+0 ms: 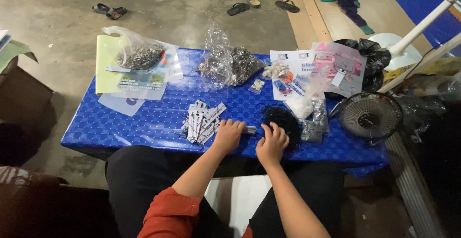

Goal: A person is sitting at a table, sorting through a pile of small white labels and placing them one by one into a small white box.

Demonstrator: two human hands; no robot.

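Note:
A low table (144, 123) with a shiny blue patterned cover stands in front of me. My left hand (228, 135) rests on it with fingers curled over a small white tag, right beside a fanned pile of white printed tags (201, 120). My right hand (272, 143) sits just to the right, its fingers bent into a heap of thin black cords (284, 118). Whether it grips any cord is hard to tell.
Clear plastic bags of small metal rings (139, 53) and metal clasps (230, 64) lie at the back, with printed sheets (297, 75) and small bags of beads (312, 118). A small black fan (370, 117) sits at the right; sandals (109, 11) lie on the floor.

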